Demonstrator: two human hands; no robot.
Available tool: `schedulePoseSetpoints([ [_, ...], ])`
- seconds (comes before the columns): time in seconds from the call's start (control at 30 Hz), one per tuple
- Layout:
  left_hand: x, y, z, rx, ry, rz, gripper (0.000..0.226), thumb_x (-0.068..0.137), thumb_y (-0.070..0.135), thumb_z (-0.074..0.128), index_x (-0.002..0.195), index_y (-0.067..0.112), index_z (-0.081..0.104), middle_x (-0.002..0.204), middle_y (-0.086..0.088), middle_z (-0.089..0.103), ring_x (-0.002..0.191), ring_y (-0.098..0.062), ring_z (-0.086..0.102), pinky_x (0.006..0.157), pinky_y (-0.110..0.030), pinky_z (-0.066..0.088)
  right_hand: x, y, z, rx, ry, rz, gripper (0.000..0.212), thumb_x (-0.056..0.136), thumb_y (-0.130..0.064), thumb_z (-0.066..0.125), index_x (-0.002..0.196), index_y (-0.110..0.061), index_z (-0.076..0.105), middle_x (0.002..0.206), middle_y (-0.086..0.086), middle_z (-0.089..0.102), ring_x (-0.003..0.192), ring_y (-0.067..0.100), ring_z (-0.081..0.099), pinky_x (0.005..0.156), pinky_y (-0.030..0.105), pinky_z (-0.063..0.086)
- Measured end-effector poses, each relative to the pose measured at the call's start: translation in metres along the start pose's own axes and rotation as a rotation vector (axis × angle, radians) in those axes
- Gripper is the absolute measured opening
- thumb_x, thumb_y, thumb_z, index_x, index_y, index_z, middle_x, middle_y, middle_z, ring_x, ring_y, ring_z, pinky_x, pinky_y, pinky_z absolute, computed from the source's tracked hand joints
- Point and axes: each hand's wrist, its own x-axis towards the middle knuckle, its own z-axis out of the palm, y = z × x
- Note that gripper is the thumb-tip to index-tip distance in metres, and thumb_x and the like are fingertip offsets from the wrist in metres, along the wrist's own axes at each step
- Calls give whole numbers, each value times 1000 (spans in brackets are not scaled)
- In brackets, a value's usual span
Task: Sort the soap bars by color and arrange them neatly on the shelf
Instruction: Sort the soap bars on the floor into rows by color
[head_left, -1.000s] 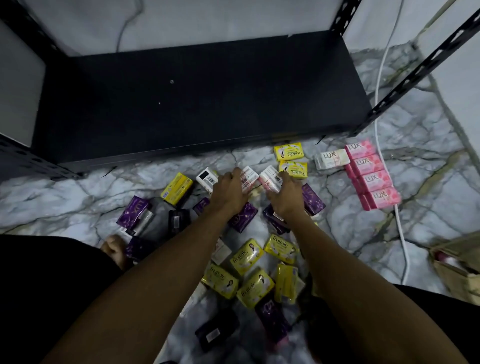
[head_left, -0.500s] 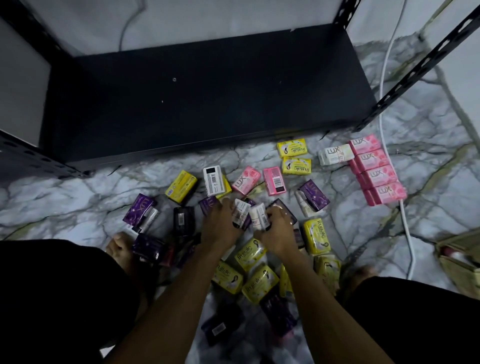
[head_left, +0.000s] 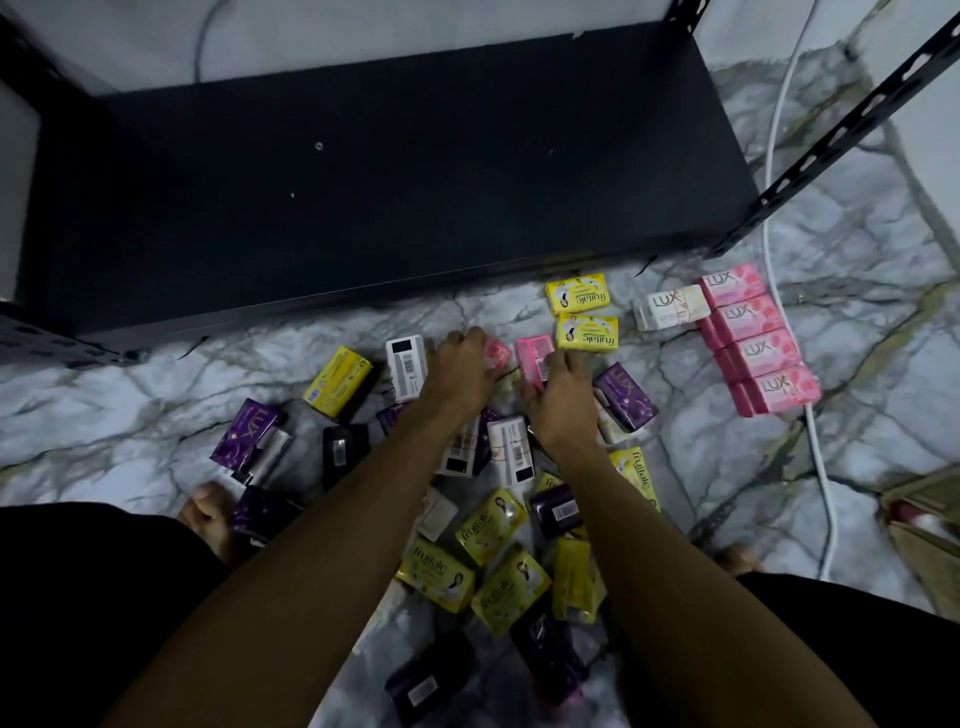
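Note:
Soap bars lie scattered on the marble floor in front of the black shelf board (head_left: 363, 182). My left hand (head_left: 460, 371) curls over a pink soap bar (head_left: 497, 353). My right hand (head_left: 563, 397) grips a second pink bar (head_left: 532, 352) beside it. Two white bars (head_left: 509, 449) lie just below my wrists. A row of pink Lux bars (head_left: 753, 343) sits at the right, with a white Lux bar (head_left: 670, 309) and two yellow bars (head_left: 582, 312) to its left. Several yellow bars (head_left: 488, 566) and purple bars (head_left: 247, 431) lie mixed nearer me.
A black slotted shelf post (head_left: 857, 119) slants at the right. A white cable (head_left: 823, 467) runs down the floor past the pink row. A cardboard box (head_left: 930, 535) sits at the right edge. My bare foot (head_left: 208, 512) rests by the purple bars.
Both hands let go of the two white bars near the heap and moved forward onto the two pink bars closer to the shelf.

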Motion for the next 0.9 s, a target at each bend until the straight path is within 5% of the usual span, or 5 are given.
schedulePoseSetpoints([
  [0.17, 8, 2, 12, 12, -20, -65, 54, 90, 6, 68, 137, 9, 42, 127, -22, 54, 113, -37, 56, 89, -40, 48, 16, -4, -3, 87, -35, 31, 52, 89, -17, 68, 133, -2, 43, 127, 22, 54, 112, 36, 55, 88, 46, 52],
  [0.33, 7, 7, 4, -279, -62, -240, 65, 71, 17, 89, 125, 12, 53, 110, -5, 65, 98, -21, 63, 82, -34, 55, 13, -1, -42, 1269, -229, 538, 30, 100, -6, 50, 129, -5, 54, 92, 9, 70, 82, 24, 67, 84, 42, 58],
  [0.43, -5, 12, -8, -446, -80, -271, 43, 73, 12, 87, 111, 8, 68, 99, -7, 73, 73, -15, 71, 62, -28, 59, 1, 9, -61, 1621, -352, 637, 41, 98, -18, 49, 135, 0, 53, 111, 20, 68, 89, 31, 68, 84, 41, 55],
  [0.73, -70, 56, -62, -853, -178, -139, 33, 77, 10, 84, 108, 6, 70, 102, -11, 76, 92, -31, 74, 84, -49, 60, -46, -26, -169, 1338, -399, 351, 45, 89, -7, 65, 127, 12, 50, 111, 27, 65, 98, 35, 66, 75, 36, 60],
  [0.9, -114, 102, -91, -991, -285, -52, 31, 89, -4, 65, 121, -3, 64, 109, -18, 73, 99, -32, 72, 81, -38, 60, -84, -49, -246, 1252, -487, 223, 20, 93, 4, 56, 111, 11, 61, 109, 26, 70, 99, 36, 70, 84, 43, 60],
])
